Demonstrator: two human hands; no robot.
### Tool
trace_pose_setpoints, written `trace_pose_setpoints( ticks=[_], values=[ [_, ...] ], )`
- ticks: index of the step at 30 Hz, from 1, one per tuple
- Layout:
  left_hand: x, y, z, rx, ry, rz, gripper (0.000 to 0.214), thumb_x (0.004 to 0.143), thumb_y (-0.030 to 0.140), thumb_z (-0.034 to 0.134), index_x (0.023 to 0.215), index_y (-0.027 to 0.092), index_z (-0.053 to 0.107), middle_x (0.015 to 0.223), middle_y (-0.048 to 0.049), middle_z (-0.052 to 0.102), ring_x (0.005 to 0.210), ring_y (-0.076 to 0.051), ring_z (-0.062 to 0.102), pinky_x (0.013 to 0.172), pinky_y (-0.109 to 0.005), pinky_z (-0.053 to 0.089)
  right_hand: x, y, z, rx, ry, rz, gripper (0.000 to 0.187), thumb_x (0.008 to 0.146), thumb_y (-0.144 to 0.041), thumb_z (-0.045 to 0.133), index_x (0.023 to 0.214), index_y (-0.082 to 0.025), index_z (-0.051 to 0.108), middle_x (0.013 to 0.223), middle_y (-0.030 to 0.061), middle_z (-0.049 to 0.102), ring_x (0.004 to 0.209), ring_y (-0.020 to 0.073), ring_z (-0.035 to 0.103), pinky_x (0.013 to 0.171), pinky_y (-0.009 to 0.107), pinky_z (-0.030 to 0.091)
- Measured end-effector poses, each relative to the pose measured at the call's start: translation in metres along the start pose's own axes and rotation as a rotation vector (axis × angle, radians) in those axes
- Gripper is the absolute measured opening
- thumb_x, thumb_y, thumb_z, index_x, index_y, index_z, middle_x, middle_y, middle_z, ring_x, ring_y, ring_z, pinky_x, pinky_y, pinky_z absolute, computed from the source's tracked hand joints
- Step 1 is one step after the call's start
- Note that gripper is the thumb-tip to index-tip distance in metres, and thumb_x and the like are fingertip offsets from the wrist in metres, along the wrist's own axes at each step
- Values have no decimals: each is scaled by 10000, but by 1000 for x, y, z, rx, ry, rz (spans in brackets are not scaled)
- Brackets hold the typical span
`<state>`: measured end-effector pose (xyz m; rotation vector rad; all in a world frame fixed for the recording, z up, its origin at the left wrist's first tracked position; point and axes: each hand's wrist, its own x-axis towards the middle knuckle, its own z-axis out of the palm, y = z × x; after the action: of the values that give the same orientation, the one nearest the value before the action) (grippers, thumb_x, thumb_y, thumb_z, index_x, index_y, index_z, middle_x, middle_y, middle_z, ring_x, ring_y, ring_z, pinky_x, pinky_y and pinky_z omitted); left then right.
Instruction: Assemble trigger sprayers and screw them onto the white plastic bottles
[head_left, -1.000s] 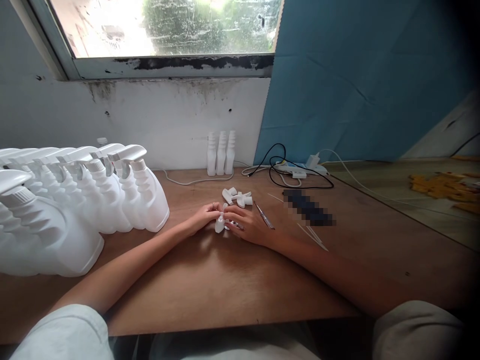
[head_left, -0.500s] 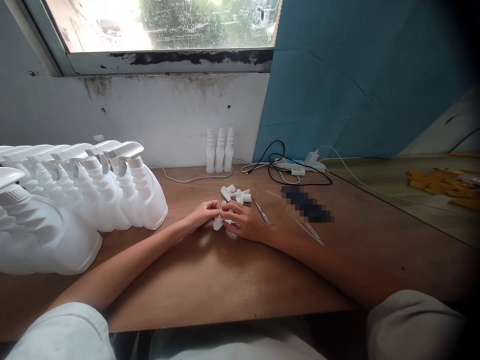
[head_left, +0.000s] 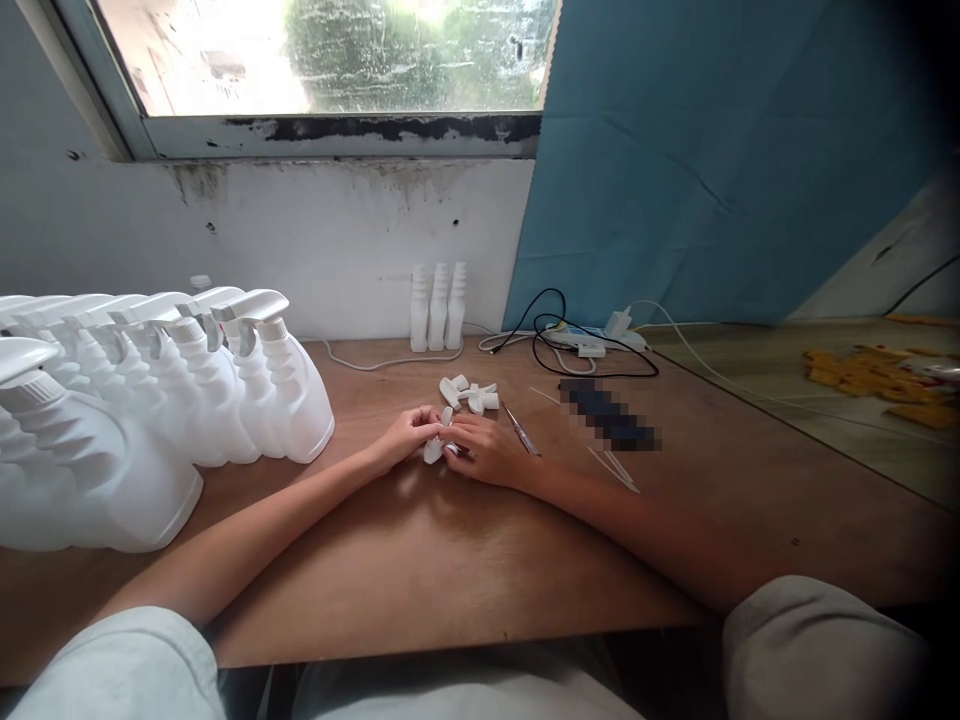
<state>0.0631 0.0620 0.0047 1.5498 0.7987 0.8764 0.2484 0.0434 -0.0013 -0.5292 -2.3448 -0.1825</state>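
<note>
- White spray heads (head_left: pixel 480 400): 2, lying together.
- Slim bottles (head_left: pixel 438 310): 3, by the wall (head_left: pixel 337 250).
- My left hand (head_left: pixel 409 436) and right hand (head_left: pixel 486 450), curled nearly closed, pinch 1 white piece (head_left: pixel 433 450) between them.

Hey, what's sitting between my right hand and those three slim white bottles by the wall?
In the head view, loose white plastic pieces lie there on the brown tabletop, just beyond your right hand; the three bottles stand farther back.

white plastic piece (head_left: pixel 433 450) | held between both hands (head_left: pixel 486 450) | partly hidden by fingers | one end nearer the person
</note>
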Motion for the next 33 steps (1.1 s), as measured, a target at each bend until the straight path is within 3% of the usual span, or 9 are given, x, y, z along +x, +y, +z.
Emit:
trace_pose_setpoints(
  ticks=[7,13,18,23,26,29,33],
  values=[
    [-5,-1,-3,-11,26,37,243,739,378,623,737,152,533,728,13,545,698,-119,491,689,-237,406,-3,2,-4,98,-18,116,209,902,-194,514,1099,-209,583,789,27,612,706,162,568,669,280,477],
    [-7,-2,-8,91,-7,117,377,855,502,550,915,143,647,1013,-73,624,981,-209,569,912,-309,427,-6,2,-5,254,19,286,329,886,-222,540,1215,-215,518,956,41,645,720,134,604,675,261,521],
    [-11,-2,-11,343,-123,221,370,795,465,691,1041,191,654,1156,-70,615,1093,-228,558,976,-308,400,-9,6,-3,267,54,332,253,892,-189,533,1143,-206,549,907,29,668,748,137,623,684,252,515],
    [-10,-2,-11,291,13,242,367,820,452,663,1075,191,628,1219,-86,608,1125,-232,555,939,-296,422,-11,22,-15,1,77,319,126,896,-137,489,916,-189,602,891,56,681,790,173,615,772,317,471],
    [-9,-1,-11,225,125,242,373,808,457,667,1049,182,595,1272,-98,577,1126,-227,553,889,-280,448,-4,33,-32,-127,-68,437,132,885,-140,495,900,-171,622,955,93,682,902,214,615,846,354,427],
    [-8,-3,-11,138,180,188,471,770,441,707,1108,199,485,1175,-68,599,884,-154,592,779,-256,474,6,41,-55,-248,-292,645,160,891,-174,488,924,-152,643,1026,127,677,1006,250,608,895,369,401],
    [-5,-10,-12,98,181,136,493,733,393,751,1081,201,460,950,-8,599,774,-117,566,739,-235,467,8,54,-99,-303,-536,977,208,876,-241,515,755,-132,644,818,152,677,829,273,654,715,350,449]
  ],
)
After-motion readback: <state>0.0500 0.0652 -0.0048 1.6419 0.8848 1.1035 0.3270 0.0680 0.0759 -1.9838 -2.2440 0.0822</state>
